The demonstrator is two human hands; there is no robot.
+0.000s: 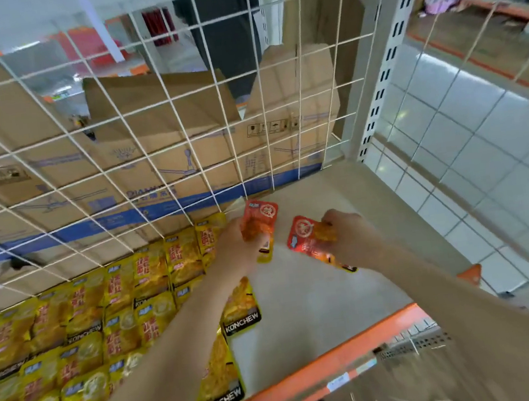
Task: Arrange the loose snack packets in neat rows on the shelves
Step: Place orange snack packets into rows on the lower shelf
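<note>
Over the beige shelf [316, 293], my left hand [235, 246] grips an orange snack packet [262, 220] near the wire back panel. My right hand [349, 233] holds a second orange packet [307, 238] just to its right, low over the shelf surface. Rows of yellow Konchew packets [84, 336] cover the left part of the shelf, reaching up to my left forearm. Two yellow packets [239, 305] lie at the edge of that block, partly under my left arm.
A white wire grid [149, 131] backs the shelf, with cardboard boxes [167, 139] behind it. An orange rail [324, 361] edges the shelf front. A white perforated upright [383, 64] stands at the right, with tiled floor [480, 142] beyond.
</note>
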